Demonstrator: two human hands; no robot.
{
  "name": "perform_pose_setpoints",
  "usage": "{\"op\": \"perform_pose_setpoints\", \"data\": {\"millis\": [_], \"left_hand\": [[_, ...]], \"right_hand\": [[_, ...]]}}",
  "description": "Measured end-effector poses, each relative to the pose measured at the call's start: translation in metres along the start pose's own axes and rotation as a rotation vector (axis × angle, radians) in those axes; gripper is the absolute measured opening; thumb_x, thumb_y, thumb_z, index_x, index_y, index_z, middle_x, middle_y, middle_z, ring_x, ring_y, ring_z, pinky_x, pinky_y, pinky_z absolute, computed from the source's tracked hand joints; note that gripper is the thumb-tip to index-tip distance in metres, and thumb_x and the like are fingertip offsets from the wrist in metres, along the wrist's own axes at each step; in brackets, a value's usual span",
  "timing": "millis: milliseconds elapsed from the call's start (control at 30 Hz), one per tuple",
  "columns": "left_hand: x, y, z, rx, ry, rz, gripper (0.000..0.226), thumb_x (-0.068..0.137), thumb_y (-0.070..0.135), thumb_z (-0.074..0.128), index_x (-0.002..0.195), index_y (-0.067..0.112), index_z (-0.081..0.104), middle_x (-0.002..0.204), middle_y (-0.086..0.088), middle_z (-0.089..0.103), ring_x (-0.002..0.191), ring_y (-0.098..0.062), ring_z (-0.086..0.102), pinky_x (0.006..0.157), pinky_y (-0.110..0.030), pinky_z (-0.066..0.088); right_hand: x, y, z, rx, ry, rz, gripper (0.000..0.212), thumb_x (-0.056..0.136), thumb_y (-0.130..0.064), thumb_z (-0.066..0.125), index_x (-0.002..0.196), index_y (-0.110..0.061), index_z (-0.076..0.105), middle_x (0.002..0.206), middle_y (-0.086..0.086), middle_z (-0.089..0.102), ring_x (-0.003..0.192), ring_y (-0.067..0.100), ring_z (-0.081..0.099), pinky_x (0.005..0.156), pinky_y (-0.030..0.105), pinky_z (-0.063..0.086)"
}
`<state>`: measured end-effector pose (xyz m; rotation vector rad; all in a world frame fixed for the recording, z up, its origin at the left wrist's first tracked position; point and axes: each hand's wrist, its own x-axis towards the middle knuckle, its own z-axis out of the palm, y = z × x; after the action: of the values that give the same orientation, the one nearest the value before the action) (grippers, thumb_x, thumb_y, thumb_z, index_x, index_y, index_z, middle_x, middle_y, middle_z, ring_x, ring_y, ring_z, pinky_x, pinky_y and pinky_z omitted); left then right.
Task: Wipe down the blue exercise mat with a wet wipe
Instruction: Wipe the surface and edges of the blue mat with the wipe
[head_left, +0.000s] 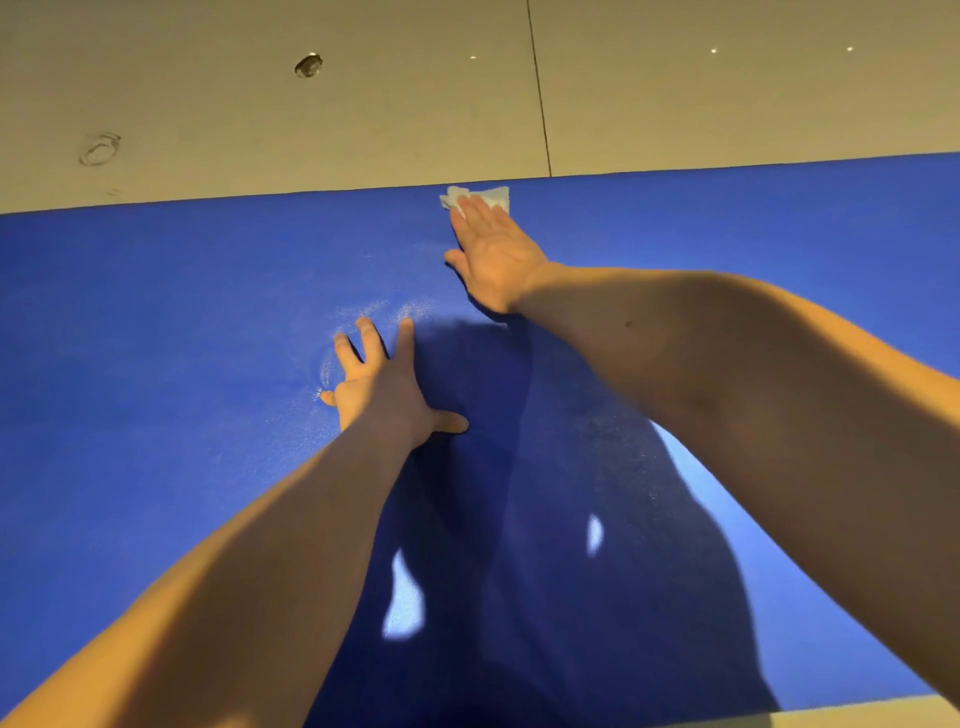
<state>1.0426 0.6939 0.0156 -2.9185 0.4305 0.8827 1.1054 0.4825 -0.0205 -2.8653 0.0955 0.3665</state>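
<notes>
Nearest the camera, the person's shadow (519, 519) falls across the mat (156, 312), which lies flat on the floor (311, 130) and fills most of the view from side to side. Both bare forearms reach forward over it. The left hand (382, 384) is planted on the mat's middle with its fingers spread wide and holding nothing. It looks placed there to carry the person's weight while leaning out, and perhaps to keep the mat from sliding. A pale, speckled sheen shows around its fingers, likely damp left by wiping. Farther out, the right hand (493, 249) lies flat with its fingers straight and together, pressing the wipe (491, 196) down rather than pinching it. A flat palm spreads the pressure and keeps the wipe against the surface. The white wipe is crumpled under the fingertips, right at the mat's far edge where blue meets floor, so this stroke seems to be at full reach. Beyond it lie pale floor tiles with a dark seam (540, 104) and a few scuff marks (308, 65).
</notes>
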Motion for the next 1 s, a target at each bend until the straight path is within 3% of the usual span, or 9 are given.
{"op": "perform_pose_setpoints", "data": {"millis": [133,267,433,600,667,833,933,1000], "left_hand": [[0.000,-0.003,0.001,-0.009,-0.001,0.002,0.146,0.048,0.080,0.082,0.157,0.042,-0.009,0.164,0.002,-0.020,0.153,-0.034,-0.015,0.103,-0.067,0.040],[-0.001,-0.002,0.002,-0.007,0.014,0.003,0.148,0.046,0.079,0.082,0.157,0.041,-0.008,0.164,0.000,-0.018,0.152,-0.035,-0.014,0.103,-0.069,0.039],[-0.001,-0.002,0.003,-0.002,0.026,0.009,0.150,0.045,0.080,0.081,0.158,0.041,-0.009,0.165,0.001,-0.015,0.152,-0.034,-0.012,0.103,-0.068,0.040],[-0.001,-0.005,0.008,0.002,0.038,0.001,0.149,0.046,0.082,0.079,0.157,0.042,-0.011,0.166,0.001,-0.017,0.153,-0.033,-0.013,0.105,-0.068,0.038],[-0.003,-0.005,0.008,0.001,0.020,-0.007,0.148,0.050,0.082,0.079,0.158,0.040,-0.013,0.166,0.001,-0.019,0.153,-0.033,-0.015,0.109,-0.069,0.032],[-0.010,-0.009,0.018,-0.049,0.053,-0.003,0.134,0.062,0.081,0.073,0.160,0.034,-0.005,0.167,-0.002,-0.015,0.154,-0.033,-0.014,0.118,-0.066,0.017],[-0.019,-0.014,0.024,-0.076,0.096,0.002,0.120,0.071,0.076,0.071,0.160,0.031,0.004,0.167,-0.005,-0.006,0.154,-0.032,-0.006,0.122,-0.058,0.013],[-0.027,-0.020,0.027,-0.094,0.135,-0.003,0.110,0.076,0.071,0.072,0.159,0.029,0.014,0.166,-0.008,0.003,0.152,-0.031,0.002,0.122,-0.051,0.021]], "right_hand": [[-0.009,0.044,-0.007,-0.035,0.053,0.070,0.065,0.105,-0.040,0.027,0.159,-0.012,0.004,0.166,0.008,0.006,0.153,0.026,0.002,0.125,0.042,0.006],[-0.017,0.040,-0.009,0.006,0.023,0.195,0.065,0.106,-0.038,0.023,0.158,-0.004,0.003,0.166,0.014,-0.002,0.153,0.028,-0.004,0.125,0.042,0.001],[-0.042,-0.023,0.023,0.157,0.110,-0.072,0.067,0.097,-0.029,0.037,0.156,-0.002,0.016,0.163,0.013,0.013,0.152,0.028,0.007,0.124,0.044,0.007],[-0.068,-0.020,0.032,0.050,0.065,-0.184,0.066,0.100,-0.031,0.033,0.159,-0.013,0.007,0.167,0.002,0.004,0.153,0.017,-0.001,0.125,0.035,-0.001],[-0.068,0.002,0.023,-0.017,0.100,-0.109,0.067,0.102,-0.034,0.034,0.159,-0.012,0.007,0.166,0.005,0.007,0.153,0.021,0.003,0.125,0.038,0.003],[-0.072,0.018,0.023,-0.092,0.024,0.154,0.067,0.106,-0.042,0.021,0.158,-0.006,-0.001,0.166,0.010,-0.007,0.153,0.027,-0.007,0.125,0.044,0.001],[-0.089,-0.011,0.045,-0.012,0.053,0.116,0.067,0.104,-0.040,0.020,0.158,-0.003,0.003,0.166,0.012,-0.006,0.153,0.029,-0.011,0.124,0.047,0.004],[-0.112,-0.029,0.058,0.041,0.068,0.051,0.068,0.100,-0.037,0.018,0.157,-0.003,0.008,0.166,0.011,-0.002,0.153,0.028,-0.009,0.123,0.047,0.009]]}}
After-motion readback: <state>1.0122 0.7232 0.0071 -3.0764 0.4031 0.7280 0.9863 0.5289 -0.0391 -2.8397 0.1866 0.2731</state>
